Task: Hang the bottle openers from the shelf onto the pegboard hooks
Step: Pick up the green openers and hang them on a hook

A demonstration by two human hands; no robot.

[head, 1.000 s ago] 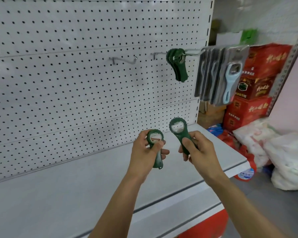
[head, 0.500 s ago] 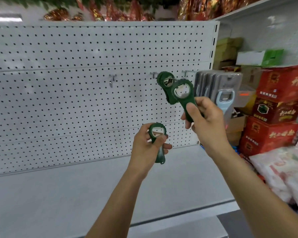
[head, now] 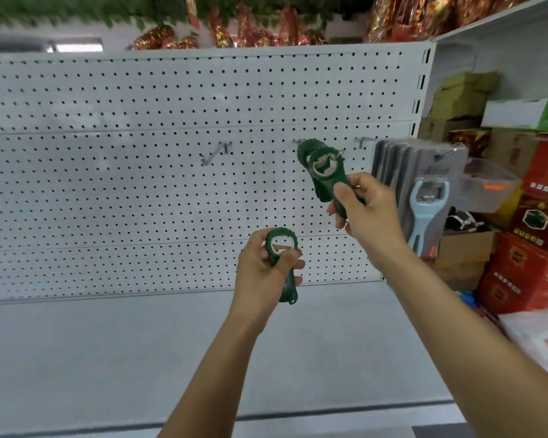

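Shelf [head: 108, 358] grey beneath white pegboard [head: 140, 200]; red cartons [head: 532, 273] stacked right. I see both hands, left [head: 263, 267] and right [head: 366, 210], each grasping a green opener [head: 283, 248] [head: 328, 172].

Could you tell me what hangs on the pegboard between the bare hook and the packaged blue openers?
In the head view, a bunch of green openers hangs there, with the right hand holding another green opener up against it.

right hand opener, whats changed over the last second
The right hand raised its green opener from above the shelf to the middle hook, its ring against the openers already hanging there. The left hand kept gripping its own opener low; nothing released.
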